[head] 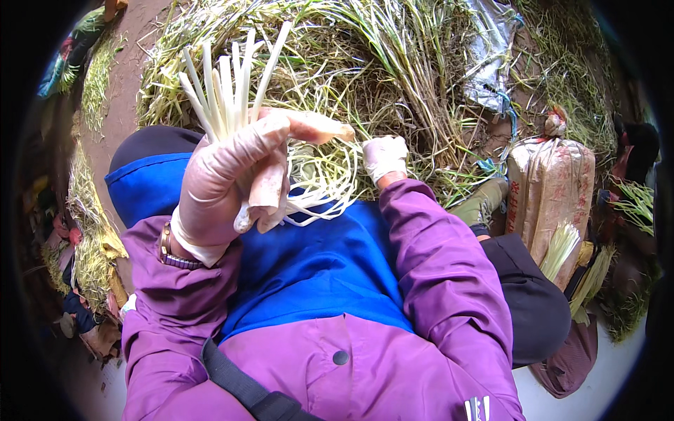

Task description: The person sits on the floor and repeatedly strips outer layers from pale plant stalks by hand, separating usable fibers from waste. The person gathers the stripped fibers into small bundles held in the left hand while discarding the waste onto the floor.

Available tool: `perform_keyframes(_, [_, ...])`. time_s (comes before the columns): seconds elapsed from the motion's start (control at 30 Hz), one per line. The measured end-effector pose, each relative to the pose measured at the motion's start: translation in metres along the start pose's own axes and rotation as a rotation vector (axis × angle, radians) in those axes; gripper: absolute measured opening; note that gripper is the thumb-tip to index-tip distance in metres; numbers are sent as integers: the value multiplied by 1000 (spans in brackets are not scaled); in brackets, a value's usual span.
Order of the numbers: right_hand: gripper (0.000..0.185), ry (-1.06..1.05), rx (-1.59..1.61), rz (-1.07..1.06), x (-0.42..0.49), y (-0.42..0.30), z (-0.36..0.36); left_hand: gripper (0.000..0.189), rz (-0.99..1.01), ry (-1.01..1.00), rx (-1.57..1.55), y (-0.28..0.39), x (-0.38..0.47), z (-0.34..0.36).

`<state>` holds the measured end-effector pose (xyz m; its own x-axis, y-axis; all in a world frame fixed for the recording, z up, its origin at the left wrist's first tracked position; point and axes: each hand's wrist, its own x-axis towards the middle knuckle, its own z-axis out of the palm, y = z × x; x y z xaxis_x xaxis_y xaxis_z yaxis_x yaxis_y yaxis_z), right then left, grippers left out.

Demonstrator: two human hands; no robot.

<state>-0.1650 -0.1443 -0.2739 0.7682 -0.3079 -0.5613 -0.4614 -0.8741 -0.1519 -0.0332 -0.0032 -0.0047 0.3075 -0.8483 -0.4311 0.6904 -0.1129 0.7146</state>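
Note:
Wearing a pale thin glove, my left hand point(226, 173) is closed round a small bunch of pale plant stalks point(226, 94). Their thick ends stick up above the fist, and thin curling ends point(331, 184) hang out on its right over the blue apron point(316, 263). The index finger points right. My right hand point(386, 157), gloved too, is a fist at the edge of the heap of green and dry stalks point(337, 79); it appears to pinch a thin strand, though its fingertips are hidden.
A tied tan sack point(553, 184) with printed writing stands at the right, a bundle of pale stalks point(561, 250) against it. A whitish plastic sheet point(487, 58) lies on the heap's right side. More cut stalks point(97, 242) and other people's clothing show at the left rim.

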Motion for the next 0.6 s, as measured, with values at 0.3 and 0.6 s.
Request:
perform_keyframes(0.3, [14, 133, 1229, -28, -26, 23, -97, 38, 52, 101, 155, 2, -3, 0])
perform_keyframes(0.6, [18, 47, 1633, -365, -115, 8, -187, 25, 81, 222, 311, -9, 5, 9])
